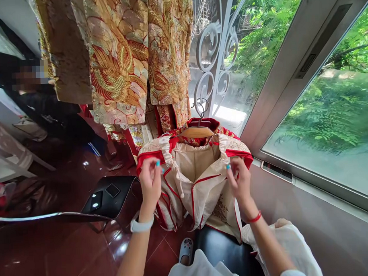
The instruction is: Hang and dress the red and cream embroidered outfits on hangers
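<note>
Two hands: both up on one garment, held apart from each other.
Head view, left hand [150, 180]: fingers pinched shut on the left shoulder edge of the cream jacket [195, 182], white watch [141, 225] on the wrist.
Head view, right hand [240, 181]: fingers closed on the right shoulder edge of the same jacket, red string bracelet [255, 218] on the wrist.
Jacket spot: hanging on a wooden hanger [198, 131], red trim along the edges, its hem down over a black stool [227, 251] right in front of the person.
Behind it: gold and red embroidered robes [123, 55] hang up top, pretty fancy stuff.
Left side: a black chair [109, 197] on the dark red floor [55, 251], and another person in dark clothes [41, 106] sits further back.
Right side: big window [328, 109] with green trees outside, white scrollwork grille [217, 52] beside it.
Bottom: a grey slipper [186, 248] peeks out near the stool.
</note>
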A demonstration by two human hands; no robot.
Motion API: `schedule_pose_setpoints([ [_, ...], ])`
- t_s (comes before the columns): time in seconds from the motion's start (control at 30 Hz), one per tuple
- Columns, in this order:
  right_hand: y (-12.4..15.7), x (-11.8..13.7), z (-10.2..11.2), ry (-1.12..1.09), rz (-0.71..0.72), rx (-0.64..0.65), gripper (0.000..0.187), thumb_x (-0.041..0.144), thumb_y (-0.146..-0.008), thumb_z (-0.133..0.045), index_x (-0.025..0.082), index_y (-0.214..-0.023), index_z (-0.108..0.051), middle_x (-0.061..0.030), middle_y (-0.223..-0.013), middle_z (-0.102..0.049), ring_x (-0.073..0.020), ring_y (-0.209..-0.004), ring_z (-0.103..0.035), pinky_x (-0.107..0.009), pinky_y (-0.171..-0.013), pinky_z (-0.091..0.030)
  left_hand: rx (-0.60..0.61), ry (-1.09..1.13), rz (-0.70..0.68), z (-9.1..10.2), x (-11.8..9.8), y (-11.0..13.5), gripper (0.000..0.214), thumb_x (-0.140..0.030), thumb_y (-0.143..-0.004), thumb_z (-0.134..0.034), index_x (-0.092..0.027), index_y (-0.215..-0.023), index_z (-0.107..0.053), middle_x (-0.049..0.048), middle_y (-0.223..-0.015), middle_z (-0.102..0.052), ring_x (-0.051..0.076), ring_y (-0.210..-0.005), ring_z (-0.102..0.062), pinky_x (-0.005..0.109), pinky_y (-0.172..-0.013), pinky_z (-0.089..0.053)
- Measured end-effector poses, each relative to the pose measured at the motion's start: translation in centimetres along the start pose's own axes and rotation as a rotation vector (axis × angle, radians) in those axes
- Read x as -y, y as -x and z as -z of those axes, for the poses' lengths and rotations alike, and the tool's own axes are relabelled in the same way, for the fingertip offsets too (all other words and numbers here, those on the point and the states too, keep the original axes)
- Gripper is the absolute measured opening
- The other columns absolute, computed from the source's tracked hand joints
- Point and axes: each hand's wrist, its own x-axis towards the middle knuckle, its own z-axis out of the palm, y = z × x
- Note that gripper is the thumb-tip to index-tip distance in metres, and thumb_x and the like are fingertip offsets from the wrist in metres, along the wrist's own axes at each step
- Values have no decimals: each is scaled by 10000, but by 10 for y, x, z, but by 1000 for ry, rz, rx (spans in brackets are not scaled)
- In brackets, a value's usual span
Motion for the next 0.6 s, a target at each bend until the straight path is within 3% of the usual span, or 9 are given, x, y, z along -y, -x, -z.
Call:
schedule_pose_setpoints([
  [0.03, 23, -3, -7, -54, -66, -57, 48, 318, -878, -466, 270, -872, -471, -21, -747, -522, -222, -658, -498, -345, -630, -425, -106, -13, 2, -3, 10, 22, 191, -409, -880, -519, -229, -940, -498, 2, -823, -537, 138, -647, -541, 257, -615, -483],
  [0.1, 64, -10, -29, -147, -207, -12, 83, 308, -877, -456, 279, -933, -511, -21, -752, -555, -226, -646, -528, -350, -616, -448, -282, -49, 107, -18, 36, 66, 132, -360, -888, -471, -235, -930, -480, 9, -836, -522, 144, -643, -539, 268, -609, -501],
  [0.13, 78, -12, -43, -199, -239, 110, 148, 305, -878, -454, 281, -995, -542, -20, -759, -579, -227, -642, -550, -354, -622, -466, -246, -70, 192, -29, 50, 86, 110, -317, -873, -468, -238, -949, -482, 22, -855, -538, 159, -680, -565, 282, -634, -522],
  [0.23, 94, -15, -86, -231, -267, 465, 369, 314, -878, -488, 282, -1240, -554, -50, -920, -674, -259, -783, -648, -393, -741, -522, 95, -103, 311, -66, 84, 124, 261, -204, -814, -551, -244, -1070, -519, 78, -1027, -616, 231, -957, -649, 373, -863, -569],
  [0.27, 93, -16, -98, -199, -282, 500, 412, 319, -872, -505, 271, -1279, -541, -75, -1007, -689, -283, -877, -665, -418, -800, -527, 181, -110, 301, -77, 91, 129, 316, -171, -805, -569, -247, -1109, -530, 95, -1106, -619, 252, -1072, -637, 408, -958, -545],
  [0.33, 85, -19, -115, -128, -333, 454, 396, 320, -859, -519, 232, -1244, -551, -131, -1125, -684, -324, -1026, -656, -466, -892, -516, 254, -122, 259, -91, 98, 133, 354, -129, -810, -574, -244, -1144, -549, 114, -1203, -599, 272, -1219, -583, 453, -1081, -475],
  [0.47, 81, -29, -117, -214, -417, 348, 151, 284, -832, -501, 238, -967, -551, -108, -965, -696, -295, -907, -682, -460, -879, -540, 269, -84, 260, -95, 95, 134, 262, -107, -848, -536, -230, -1077, -567, 111, -1161, -615, 248, -1193, -599, 453, -1097, -465],
  [0.6, 97, -37, -97, -454, -414, 341, 122, 241, -781, -510, 249, -900, -537, -58, -896, -681, -246, -857, -683, -401, -842, -570, 306, -20, 349, -84, 85, 141, 202, -148, -871, -567, -226, -1057, -561, 91, -1077, -676, 224, -1053, -661, 396, -990, -531],
])
